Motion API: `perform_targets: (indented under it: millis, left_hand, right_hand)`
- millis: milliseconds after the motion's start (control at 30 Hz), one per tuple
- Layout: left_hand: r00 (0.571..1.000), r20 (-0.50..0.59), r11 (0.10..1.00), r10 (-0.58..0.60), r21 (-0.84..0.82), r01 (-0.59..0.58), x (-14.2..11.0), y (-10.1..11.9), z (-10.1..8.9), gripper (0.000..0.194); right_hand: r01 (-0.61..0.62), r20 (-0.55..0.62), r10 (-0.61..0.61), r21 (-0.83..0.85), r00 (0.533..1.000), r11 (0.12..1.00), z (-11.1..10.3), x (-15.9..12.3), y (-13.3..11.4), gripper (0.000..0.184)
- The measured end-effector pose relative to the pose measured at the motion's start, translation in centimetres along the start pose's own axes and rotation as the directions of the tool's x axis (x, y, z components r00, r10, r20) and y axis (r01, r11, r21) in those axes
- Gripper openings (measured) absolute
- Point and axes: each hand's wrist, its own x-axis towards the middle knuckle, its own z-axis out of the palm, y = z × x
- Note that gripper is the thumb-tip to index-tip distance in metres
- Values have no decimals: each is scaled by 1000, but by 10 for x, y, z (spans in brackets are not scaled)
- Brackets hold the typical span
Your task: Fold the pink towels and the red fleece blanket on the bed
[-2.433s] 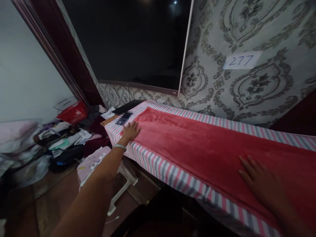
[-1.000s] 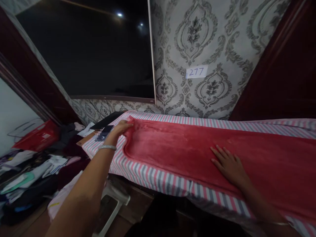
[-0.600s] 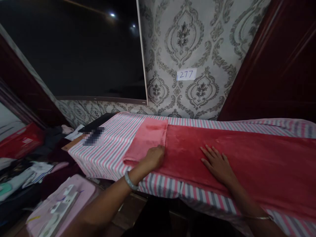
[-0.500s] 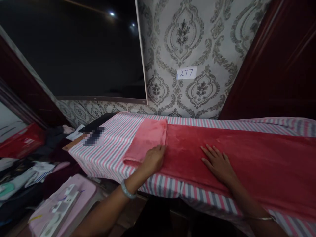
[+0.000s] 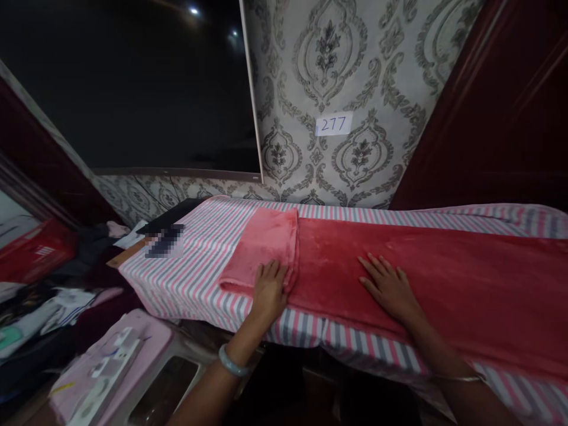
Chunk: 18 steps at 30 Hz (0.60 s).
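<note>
A long red plush blanket [image 5: 465, 284] lies flat over a striped cloth [image 5: 195, 260] in pink, grey and white. Its left end is folded over on top of itself, showing a lighter pinkish side. On the front part of that folded flap rests my left hand [image 5: 270, 290], fingers stretched out, pressing near its edge. My right hand [image 5: 388, 287] lies flat on the darker red middle of the blanket with its fingers spread. Neither hand grips anything.
A dark object, partly pixelated [image 5: 164, 241], lies at the cloth's left end. A pink stool [image 5: 146, 349] bearing a white power strip [image 5: 104, 373] stands at lower left. Piled clothes [image 5: 48, 313] and a red bag [image 5: 38, 251] are further left. A large television [image 5: 168, 89] hangs behind.
My left hand took the blanket's left end, folded it over to the right, then let go and flattened on the flap. My right hand stayed flat on the blanket. The view swung right.
</note>
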Motion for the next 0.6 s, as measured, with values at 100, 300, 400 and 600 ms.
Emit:
perform_targets:
  millis: [100,300,400,600]
  left_hand:
    - [997,-31,994,73,-81,-76,2,-4,6,61]
    - [988,-87,983,129,-118,-139,-3,-12,17,66]
    - [988,-82,985,134,-101,-142,-3,-10,18,64]
    - [985,-64,983,159,-78,-164,-4,-10,20,70]
  right_hand:
    - [3,-21,-3,27,1000,1000,3,0,3,58]
    - [-47,-98,72,243,993,969,-9,14,1,54]
    - [-11,-180,109,475,977,880,-20,41,-27,52]
    - [-154,125,94,880,988,450,-16,119,-117,65]
